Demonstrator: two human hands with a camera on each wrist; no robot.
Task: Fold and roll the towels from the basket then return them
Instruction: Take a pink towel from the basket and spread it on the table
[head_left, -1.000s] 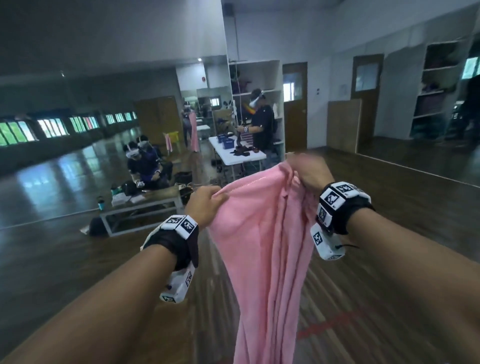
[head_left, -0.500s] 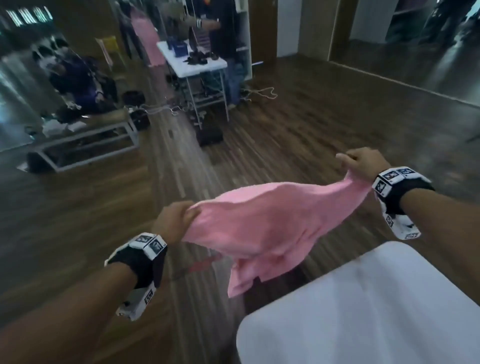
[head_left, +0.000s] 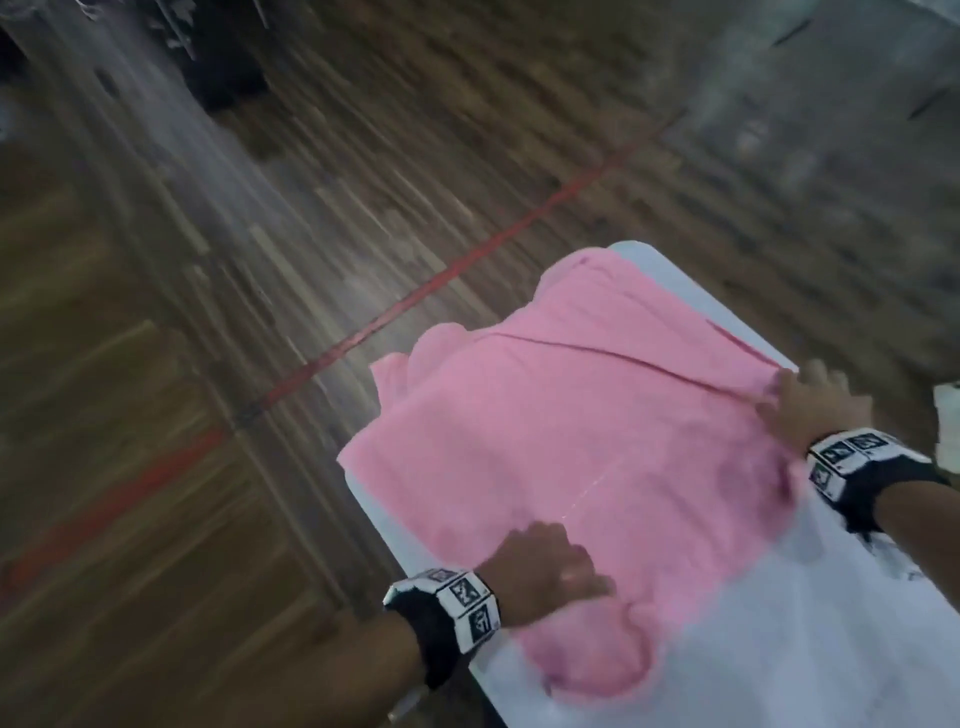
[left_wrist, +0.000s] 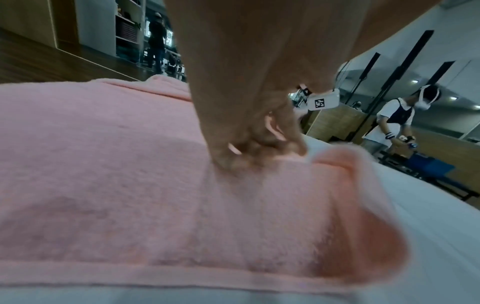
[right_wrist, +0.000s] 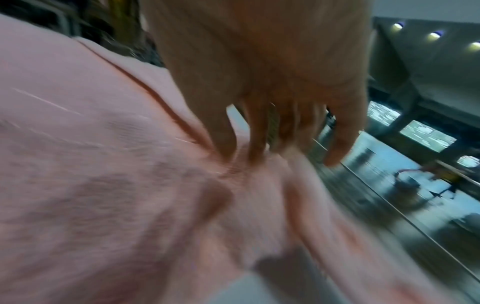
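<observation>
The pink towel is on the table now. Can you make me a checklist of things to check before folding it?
1. Pink towel lies on the white table: ok.
2. Towel is smooth: not ok. A ridge crosses the far part, and the near corner by the left hand is curled up.
3. Towel is fully on the table: not ok. Its far left part spills past the table edge.
4. Both hands are on the towel: ok. The left hand's curled fingers pinch the near edge; the right hand rests on the right edge, fingers spread.
5. Room on the table to fold: ok, bare white top nearer the person.
6. Basket ready nearby: cannot tell, not in view.
</observation>
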